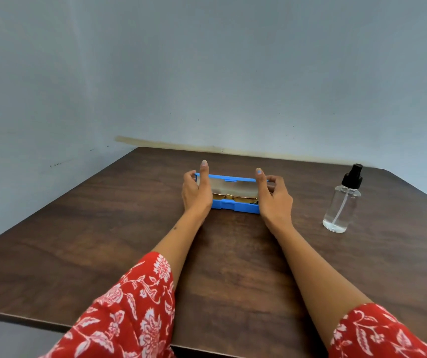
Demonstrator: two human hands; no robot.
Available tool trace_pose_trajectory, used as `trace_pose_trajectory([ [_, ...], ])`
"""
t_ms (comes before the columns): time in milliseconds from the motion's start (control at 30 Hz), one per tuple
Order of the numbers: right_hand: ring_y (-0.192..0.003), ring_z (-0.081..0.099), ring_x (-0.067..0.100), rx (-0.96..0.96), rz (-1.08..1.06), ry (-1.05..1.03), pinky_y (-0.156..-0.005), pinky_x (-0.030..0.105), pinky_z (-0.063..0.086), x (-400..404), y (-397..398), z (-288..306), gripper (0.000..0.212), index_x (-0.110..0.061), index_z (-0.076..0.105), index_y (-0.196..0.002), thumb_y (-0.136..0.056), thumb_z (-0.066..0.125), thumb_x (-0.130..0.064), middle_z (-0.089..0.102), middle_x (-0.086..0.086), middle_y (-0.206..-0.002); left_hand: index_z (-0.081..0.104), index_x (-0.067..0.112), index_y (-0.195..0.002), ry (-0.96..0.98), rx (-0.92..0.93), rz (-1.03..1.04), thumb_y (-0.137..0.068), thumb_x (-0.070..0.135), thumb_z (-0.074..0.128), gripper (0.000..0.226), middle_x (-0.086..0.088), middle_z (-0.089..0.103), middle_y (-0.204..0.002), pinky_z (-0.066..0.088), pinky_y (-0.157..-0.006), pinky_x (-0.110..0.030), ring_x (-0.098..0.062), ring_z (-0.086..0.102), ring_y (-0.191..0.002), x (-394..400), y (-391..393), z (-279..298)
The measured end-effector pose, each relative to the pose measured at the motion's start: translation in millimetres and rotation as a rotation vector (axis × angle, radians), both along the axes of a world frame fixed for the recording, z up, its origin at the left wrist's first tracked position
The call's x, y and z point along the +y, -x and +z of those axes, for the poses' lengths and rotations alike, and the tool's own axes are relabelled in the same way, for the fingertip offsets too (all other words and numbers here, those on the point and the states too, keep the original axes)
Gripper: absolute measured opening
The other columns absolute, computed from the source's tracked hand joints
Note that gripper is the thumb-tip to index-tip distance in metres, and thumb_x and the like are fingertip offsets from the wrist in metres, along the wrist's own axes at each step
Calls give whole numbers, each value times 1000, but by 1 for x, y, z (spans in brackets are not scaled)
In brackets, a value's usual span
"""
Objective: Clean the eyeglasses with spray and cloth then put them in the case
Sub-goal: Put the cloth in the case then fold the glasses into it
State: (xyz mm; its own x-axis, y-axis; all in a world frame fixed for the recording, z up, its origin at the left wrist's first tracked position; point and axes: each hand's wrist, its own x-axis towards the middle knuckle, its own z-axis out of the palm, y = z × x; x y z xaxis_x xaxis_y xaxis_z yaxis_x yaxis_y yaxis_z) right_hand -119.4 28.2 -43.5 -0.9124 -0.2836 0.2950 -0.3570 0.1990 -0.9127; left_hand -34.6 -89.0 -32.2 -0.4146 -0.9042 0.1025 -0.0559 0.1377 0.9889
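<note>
A blue eyeglass case (234, 205) with a frosted lid stands on the dark wooden table (103, 228), its lid partly raised. Gold-framed eyeglasses (229, 197) lie inside, seen through the gap under the lid. My left hand (196, 192) grips the lid's left end, thumb up along its near side and fingers curled behind. My right hand (274, 196) grips the right end the same way. A clear spray bottle (341, 202) with a black nozzle stands upright to the right of the case, apart from both hands. No cloth is in sight.
The table's back edge runs along a pale grey wall (207, 73). Its front edge lies near my red floral sleeves (134, 306). Bare tabletop extends left of the case and in front of it.
</note>
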Motion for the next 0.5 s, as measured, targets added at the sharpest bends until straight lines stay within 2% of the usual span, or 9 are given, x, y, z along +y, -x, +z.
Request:
trace_pose_trajectory([
  [133,-90,60,19,-1,-99,11,-75,30,43,10,3,-2,61,-19,55,-109,-81,43,-71,64,4,-98,40,16,-125,16,-14,-42,-86,63,41,61,-8,53,-123,43,-95,-38,-23,52,-110,11,5,-4],
  [300,-90,51,17,16,-133,-12,-77,29,37,26,3,0,57,-16,53,-110,-80,56,-64,57,1,-97,39,14,-123,44,5,-83,-86,53,53,56,-5,47,-120,38,-81,-28,-16,47,-102,23,5,-6],
  [500,-93,49,15,-2,-142,-14,-79,27,38,40,-2,1,59,-16,51,-111,-73,69,-57,55,0,-99,40,13,-123,89,-10,-147,-82,46,64,58,-3,45,-118,36,-79,-24,-12,43,-100,30,-2,-8],
])
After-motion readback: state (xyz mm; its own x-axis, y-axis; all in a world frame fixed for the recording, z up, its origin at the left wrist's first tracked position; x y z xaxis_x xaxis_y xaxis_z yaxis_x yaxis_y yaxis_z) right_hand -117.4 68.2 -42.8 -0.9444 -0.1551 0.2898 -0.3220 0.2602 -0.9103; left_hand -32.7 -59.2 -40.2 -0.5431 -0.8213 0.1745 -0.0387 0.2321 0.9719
